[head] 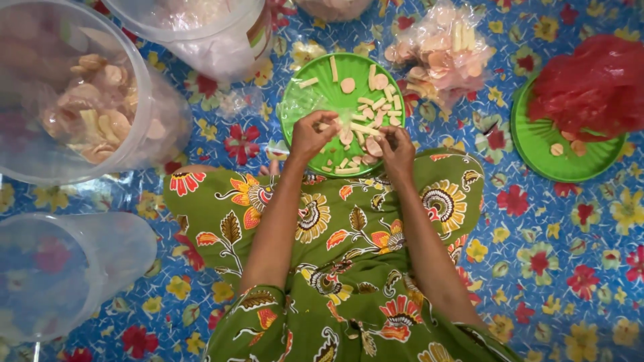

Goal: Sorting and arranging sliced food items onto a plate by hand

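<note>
Both hands meet over the near rim of the green plate (pixel 302 107). The left hand (pixel 310 134) seems pinched on a pale cracker stick (pixel 325 126); the right hand (pixel 397 149) curls beside loose sticks (pixel 365 129) lying crosswise between them.

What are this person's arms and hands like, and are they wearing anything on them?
Both forearms are bare, as are the left hand and right hand: no gloves or rings that I can make out. The green floral garment has sleeves ending near the elbows.

Plate: green round plate (pixel 302 107), flat, upper centre of the frame.
Crackers: pale sticks and discs (pixel 376 107), scattered loose over its right and lower half.
</note>
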